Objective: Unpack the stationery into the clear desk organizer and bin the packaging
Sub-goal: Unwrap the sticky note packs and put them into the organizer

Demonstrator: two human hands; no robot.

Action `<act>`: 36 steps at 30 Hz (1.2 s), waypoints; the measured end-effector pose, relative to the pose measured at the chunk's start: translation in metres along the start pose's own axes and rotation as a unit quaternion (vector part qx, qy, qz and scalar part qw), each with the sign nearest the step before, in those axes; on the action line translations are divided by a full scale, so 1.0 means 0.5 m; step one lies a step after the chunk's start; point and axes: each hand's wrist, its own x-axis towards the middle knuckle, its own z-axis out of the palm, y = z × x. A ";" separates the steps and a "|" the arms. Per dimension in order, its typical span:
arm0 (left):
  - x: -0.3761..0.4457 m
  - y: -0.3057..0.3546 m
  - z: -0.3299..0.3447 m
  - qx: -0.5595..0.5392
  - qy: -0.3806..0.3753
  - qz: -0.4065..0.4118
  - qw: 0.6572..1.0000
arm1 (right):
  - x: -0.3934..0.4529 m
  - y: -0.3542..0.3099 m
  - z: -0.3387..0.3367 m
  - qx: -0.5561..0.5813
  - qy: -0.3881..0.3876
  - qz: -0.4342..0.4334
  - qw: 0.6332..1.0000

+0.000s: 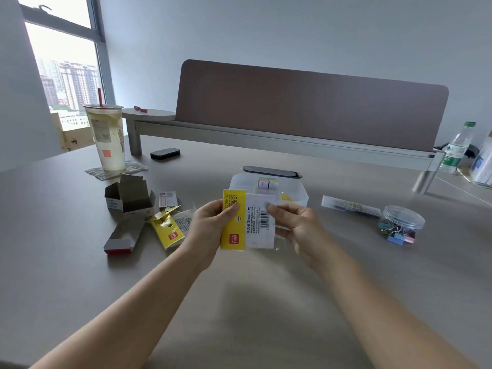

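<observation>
A yellow and white sticky-note packet (247, 225) is held up over the desk between both hands. My left hand (210, 225) grips its yellow left edge, thumb on the front. My right hand (295, 225) pinches the white right side near the barcode. Behind the packet stands the clear desk organizer (298, 194), with small pastel note pads (267, 184) and something yellow inside it. Part of the organizer is hidden by the packet.
Opened cardboard boxes (130, 201), a flattened box (122, 235) and torn yellow wrappers (167, 230) lie at the left. A pen box (351, 207) and a tub of binder clips (400, 223) sit at the right. An iced drink cup (106, 137), black case (165, 153), water bottle (456, 150).
</observation>
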 end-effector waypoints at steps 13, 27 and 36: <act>0.039 0.049 -0.031 -0.008 0.052 0.001 0.999 | 0.054 -0.079 -0.007 -0.199 0.066 -0.114 0.971; 0.135 0.078 -0.072 0.016 0.106 -0.012 0.994 | 0.203 -0.122 -0.034 -0.441 0.093 -0.183 0.874; 0.162 0.065 -0.076 0.006 0.106 -0.028 0.994 | 0.244 -0.104 -0.038 -0.521 -0.036 -0.085 0.848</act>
